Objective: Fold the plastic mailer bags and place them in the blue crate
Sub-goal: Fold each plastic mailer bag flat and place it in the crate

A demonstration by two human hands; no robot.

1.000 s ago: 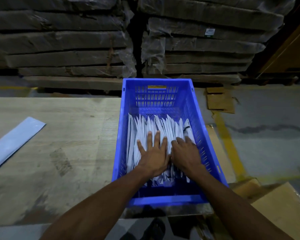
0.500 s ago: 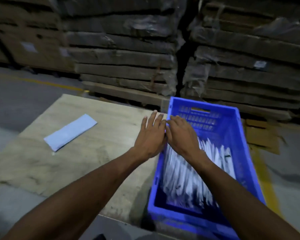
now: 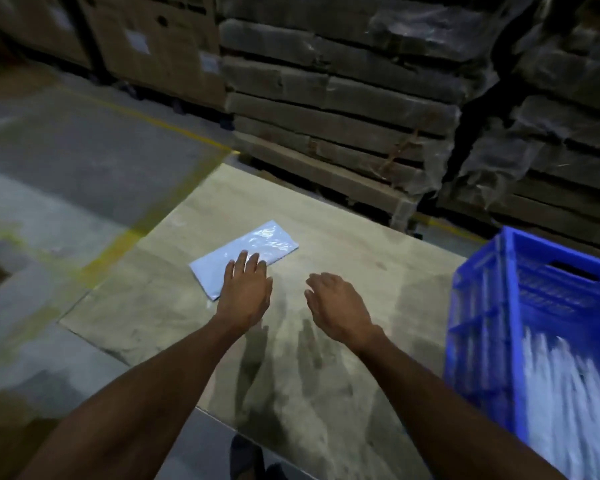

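Reaching: left hand [image 3: 245,292] fingers flat over mailer [image 3: 246,249], right hand [image 3: 336,306] loosely spread, empty. Risk: slick mailer skids on bench [image 3: 343,237].

A dim storage room with stacked goods

A pale wooden table [image 3: 326,237] stands on a grey concrete floor [image 3: 66,161] with yellow lines [image 3: 146,119]. Behind it are flat packs wrapped in plastic film [image 3: 343,98] and cardboard boxes [image 3: 153,32].
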